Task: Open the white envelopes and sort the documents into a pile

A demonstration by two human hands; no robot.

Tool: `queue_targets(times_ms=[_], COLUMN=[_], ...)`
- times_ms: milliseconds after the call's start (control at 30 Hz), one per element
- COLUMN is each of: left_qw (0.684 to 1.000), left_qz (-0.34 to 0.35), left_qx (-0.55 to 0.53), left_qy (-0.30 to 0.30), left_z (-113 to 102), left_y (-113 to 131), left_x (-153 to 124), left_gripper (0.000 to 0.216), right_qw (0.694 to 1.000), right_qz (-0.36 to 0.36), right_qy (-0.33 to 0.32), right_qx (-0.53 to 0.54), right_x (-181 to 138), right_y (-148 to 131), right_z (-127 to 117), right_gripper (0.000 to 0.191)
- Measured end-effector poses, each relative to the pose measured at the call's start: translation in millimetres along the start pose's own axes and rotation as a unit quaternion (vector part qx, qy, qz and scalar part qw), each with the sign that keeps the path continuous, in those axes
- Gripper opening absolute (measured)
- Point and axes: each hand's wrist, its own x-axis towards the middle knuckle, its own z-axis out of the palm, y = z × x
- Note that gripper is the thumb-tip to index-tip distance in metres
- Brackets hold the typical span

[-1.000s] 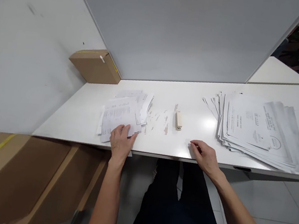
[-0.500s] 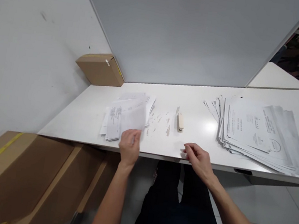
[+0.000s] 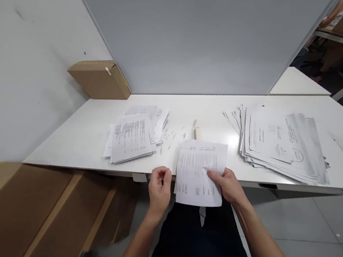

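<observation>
Right hand (image 3: 231, 185) gripping printed sheets (image 3: 194, 182), lower centre of frame, text (image 3: 197, 162) illegible, left hand (image 3: 159, 190) curled beside them, grip unclear

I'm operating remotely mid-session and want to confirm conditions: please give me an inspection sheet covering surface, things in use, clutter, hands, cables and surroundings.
Surface: white table, with scuff marks near the middle.
Things in use: held papers over the front edge; left paper stack; right paper stack, edges uneven.
Clutter: small cream object, partly hidden behind the held papers; cardboard box at back left.
Hands: right hand grips the held papers; left hand curled beside them, nothing visible in it.
Cables: nothing seen.
Surroundings: grey panel behind; large cartons lower left.
</observation>
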Motion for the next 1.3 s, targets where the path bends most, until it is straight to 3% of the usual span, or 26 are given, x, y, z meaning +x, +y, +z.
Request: queue_targets(times_ms=[67,133,233,300,433,533,667,767,867,1067,1167,1300], left_qw=[0.982,0.934,0.883,0.887,0.943,0.968,0.97,0.972,0.977,0.975,0.967,0.964], left_qz=[-0.148,-0.249,-0.305,-0.288,-0.192,-0.11,-0.042,0.019,0.062,0.157,0.177,0.17], left_qx=[-0.103,-0.206,-0.301,-0.32,-0.253,-0.19,-0.127,-0.086,-0.083,-0.15,-0.181,-0.2], left_qy=[-0.051,-0.149,-0.191,-0.164,-0.099,-0.126,-0.203,-0.219,-0.189,-0.049,-0.037,-0.047], left_z=[-1,1,11,18,28,28,16,8,7,21,29,37], left_y=[4,9,15,15,9,8,9,14,25,61,68,60], left_x=[8,12,11,8,3,3,13,24,35,57,62,65], left_gripper=[0.035,0.044,0.044,0.042,0.045,0.041,0.026,0.019,0.016,0.011,0.014,0.019], right_qw=[1.0,0.999,0.998,0.998,0.992,0.989,0.986,0.984,0.981,0.961,0.947,0.95], right_qz=[0.008,0.019,0.024,0.014,-0.019,-0.039,-0.048,-0.059,-0.089,-0.233,-0.279,-0.258], right_qy=[-0.028,-0.045,-0.052,-0.033,0.015,0.019,-0.006,-0.05,-0.062,-0.003,0.032,0.025], right_qx=[0.011,0.002,-0.026,-0.051,-0.121,-0.144,-0.158,-0.163,-0.162,-0.149,-0.154,-0.175], right_x=[-8,-13,-18,-20,-25,-27,-28,-28,-26,-11,2,20], right_y=[3,7,13,15,13,9,2,-5,-20,-64,-71,-60], right_z=[-4,-6,-8,-9,-11,-10,-11,-11,-6,9,9,2], right_gripper=[0.035,0.037,0.041,0.041,0.037,0.037,0.035,0.035,0.037,0.033,0.028,0.029])
